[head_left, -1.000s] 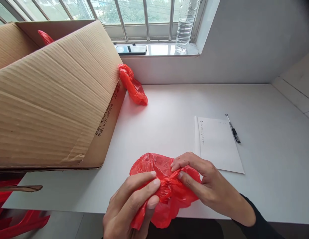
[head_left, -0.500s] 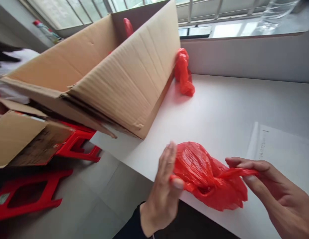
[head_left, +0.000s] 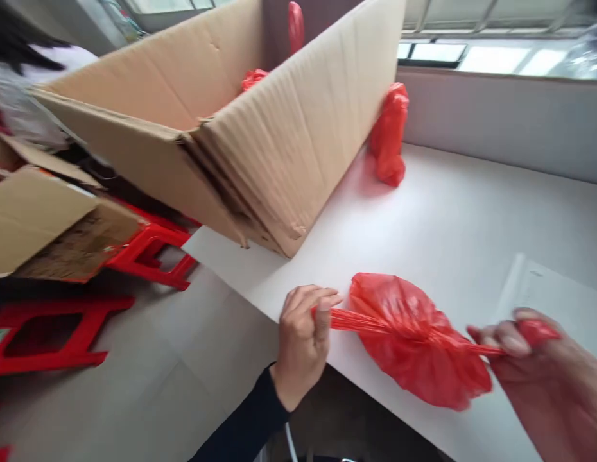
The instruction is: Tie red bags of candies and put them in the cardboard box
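Note:
A red plastic bag (head_left: pixel 418 333) lies near the front edge of the white table (head_left: pixel 452 224), gathered into a knot at its middle. My left hand (head_left: pixel 303 333) is closed on one twisted end of the bag, at its left. At the right, my right hand (head_left: pixel 534 366), blurred by motion, grips the other end, and a bit of red plastic pokes out above the fingers. Both ends look stretched taut between the hands. What the bag holds is hidden.
A large open cardboard box (head_left: pixel 289 141) stands on the table's left, with red bags inside. Beside it is another red bag (head_left: pixel 391 135). A clear plastic sleeve (head_left: pixel 553 295) lies at right. Red stools (head_left: pixel 62 333) and a smaller carton (head_left: pixel 43 218) are at left, near a person (head_left: pixel 52 54).
My left hand has gone from spread fingers to a closed grip on the bag's end. Both ends are pulled outward, and the knot is tighter. The view has shifted.

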Motion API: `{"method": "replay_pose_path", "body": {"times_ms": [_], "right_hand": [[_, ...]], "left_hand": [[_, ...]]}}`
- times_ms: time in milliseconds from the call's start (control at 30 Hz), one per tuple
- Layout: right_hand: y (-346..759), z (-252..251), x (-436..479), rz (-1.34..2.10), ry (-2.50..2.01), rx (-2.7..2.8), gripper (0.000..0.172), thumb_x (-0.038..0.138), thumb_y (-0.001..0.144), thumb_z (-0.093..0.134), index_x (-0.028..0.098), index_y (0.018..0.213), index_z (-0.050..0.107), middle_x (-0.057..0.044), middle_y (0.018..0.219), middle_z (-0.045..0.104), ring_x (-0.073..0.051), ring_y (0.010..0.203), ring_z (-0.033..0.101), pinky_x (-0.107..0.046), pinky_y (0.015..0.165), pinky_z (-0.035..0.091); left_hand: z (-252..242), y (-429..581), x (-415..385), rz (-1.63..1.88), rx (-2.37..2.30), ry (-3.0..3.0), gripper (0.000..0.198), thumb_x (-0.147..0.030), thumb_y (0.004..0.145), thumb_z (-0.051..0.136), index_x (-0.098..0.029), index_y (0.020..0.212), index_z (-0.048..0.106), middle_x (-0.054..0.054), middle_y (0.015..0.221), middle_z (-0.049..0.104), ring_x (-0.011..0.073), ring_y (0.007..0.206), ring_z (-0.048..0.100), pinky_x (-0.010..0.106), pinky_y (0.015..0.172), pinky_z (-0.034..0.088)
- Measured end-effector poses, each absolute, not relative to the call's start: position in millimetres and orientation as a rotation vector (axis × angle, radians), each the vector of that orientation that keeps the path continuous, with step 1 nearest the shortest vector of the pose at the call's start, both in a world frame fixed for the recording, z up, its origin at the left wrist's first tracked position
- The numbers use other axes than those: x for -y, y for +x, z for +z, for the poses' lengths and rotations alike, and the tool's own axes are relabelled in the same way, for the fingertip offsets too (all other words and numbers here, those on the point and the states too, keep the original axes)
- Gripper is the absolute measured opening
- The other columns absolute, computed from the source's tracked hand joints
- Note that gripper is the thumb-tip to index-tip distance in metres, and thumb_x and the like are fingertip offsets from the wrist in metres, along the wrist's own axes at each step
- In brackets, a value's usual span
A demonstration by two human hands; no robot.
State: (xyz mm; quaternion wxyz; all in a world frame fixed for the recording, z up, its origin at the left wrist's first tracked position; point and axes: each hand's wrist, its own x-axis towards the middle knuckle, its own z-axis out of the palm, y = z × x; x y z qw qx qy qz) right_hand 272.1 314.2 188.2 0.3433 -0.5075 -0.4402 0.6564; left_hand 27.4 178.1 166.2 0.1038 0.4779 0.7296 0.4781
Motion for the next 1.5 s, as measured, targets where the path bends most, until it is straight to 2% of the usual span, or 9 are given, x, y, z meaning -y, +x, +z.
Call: {"method": "replay_pose_path", "body": {"times_ms": [133, 267, 367, 533, 767, 867, 1200, 1367, 1500], "right_hand": [[252.7, 199.1, -313.8, 1.839, -1.204, 0.928, 0.015, 0.044, 0.092, 0.067, 0.031, 0.097, 0.062, -0.001, 0.085, 0.065, -0.019, 0.085, 0.066, -0.031, 0.078, 0.062], [247.7, 196.6, -313.5, 1.883, -1.163, 0.89, 0.021, 0.047, 0.092, 0.068, 0.031, 0.104, 0.063, -0.003, 0.096, 0.068, -0.021, 0.092, 0.065, -0.031, 0.078, 0.059], [242.6, 198.2, -311.6, 1.907, -1.156, 0.866, 0.025, 0.05, 0.093, 0.067, 0.031, 0.108, 0.064, -0.002, 0.098, 0.068, -0.019, 0.094, 0.064, -0.029, 0.08, 0.056], [239.3, 205.0, -317.6, 1.884, -1.112, 0.898, 0.024, 0.045, 0.096, 0.066, 0.031, 0.115, 0.063, -0.001, 0.107, 0.069, -0.018, 0.105, 0.063, -0.031, 0.096, 0.049], [277.5, 197.8, -338.2, 1.669, -1.182, 0.967, 0.02, 0.037, 0.099, 0.06, 0.029, 0.118, 0.063, -0.002, 0.115, 0.068, -0.022, 0.115, 0.06, -0.043, 0.11, 0.042], [292.8, 191.9, -336.9, 1.658, -1.213, 0.94, 0.02, 0.041, 0.1, 0.058, 0.028, 0.115, 0.063, -0.001, 0.107, 0.067, -0.02, 0.105, 0.059, -0.043, 0.107, 0.042], [296.0, 184.4, -331.3, 1.641, -1.257, 0.972, 0.022, 0.048, 0.099, 0.059, 0.028, 0.103, 0.065, 0.001, 0.093, 0.067, -0.018, 0.093, 0.058, -0.035, 0.097, 0.044], [287.3, 170.9, -325.1, 1.611, -1.249, 1.136, 0.026, 0.051, 0.099, 0.056, 0.027, 0.098, 0.066, -0.001, 0.089, 0.066, -0.018, 0.088, 0.058, -0.031, 0.088, 0.047], [264.6, 160.0, -304.6, 1.645, -1.229, 1.233, 0.03, 0.055, 0.099, 0.053, 0.027, 0.099, 0.064, -0.003, 0.094, 0.066, -0.019, 0.088, 0.062, -0.031, 0.084, 0.051]], "left_hand": [[170.8, 17.3, -183.7, 1.349, -1.892, 1.493, 0.049, -0.046, 0.111, 0.028, -0.028, 0.14, 0.063, 0.006, 0.141, 0.066, 0.0235, 0.135, 0.053, 0.045, 0.114, 0.042], [173.3, 29.4, -196.0, 0.978, -1.772, 1.925, 0.071, -0.046, 0.102, 0.055, -0.023, 0.164, 0.027, 0.011, 0.17, 0.03, 0.0311, 0.157, 0.022, 0.055, 0.127, 0.025], [166.9, 37.8, -208.6, 0.831, -1.744, 2.188, 0.066, -0.018, 0.098, 0.059, -0.022, 0.159, 0.035, 0.011, 0.166, 0.037, 0.0314, 0.157, 0.022, 0.058, 0.127, 0.023], [154.7, 28.4, -229.5, 1.034, -1.732, 2.262, 0.046, -0.002, 0.094, 0.055, -0.02, 0.136, 0.058, 0.01, 0.121, 0.069, 0.0254, 0.123, 0.058, 0.05, 0.115, 0.041], [158.3, 7.0, -253.5, 1.206, -2.012, 1.976, 0.015, -0.033, 0.095, 0.065, -0.028, 0.109, 0.068, 0.001, 0.097, 0.073, 0.0196, 0.083, 0.069, 0.03, 0.075, 0.052], [167.5, 9.6, -259.8, 1.171, -2.306, 1.641, 0.027, -0.053, 0.093, 0.061, -0.029, 0.103, 0.07, 0.0, 0.092, 0.075, 0.0193, 0.075, 0.07, 0.029, 0.064, 0.052], [205.2, 37.6, -270.9, 0.835, -1.851, 1.678, 0.053, -0.053, 0.09, 0.066, -0.038, 0.141, 0.06, 0.005, 0.114, 0.076, 0.0241, 0.091, 0.074, 0.027, 0.058, 0.061], [221.5, 11.6, -319.3, 1.212, -1.815, 1.407, 0.037, -0.047, 0.094, 0.065, -0.029, 0.125, 0.071, 0.006, 0.116, 0.075, 0.024, 0.096, 0.073, 0.034, 0.077, 0.063], [213.7, -16.1, -401.2, 1.463, -1.874, 1.275, 0.046, -0.039, 0.093, 0.065, -0.024, 0.136, 0.065, 0.012, 0.146, 0.061, 0.0327, 0.135, 0.056, 0.049, 0.107, 0.052]]}}
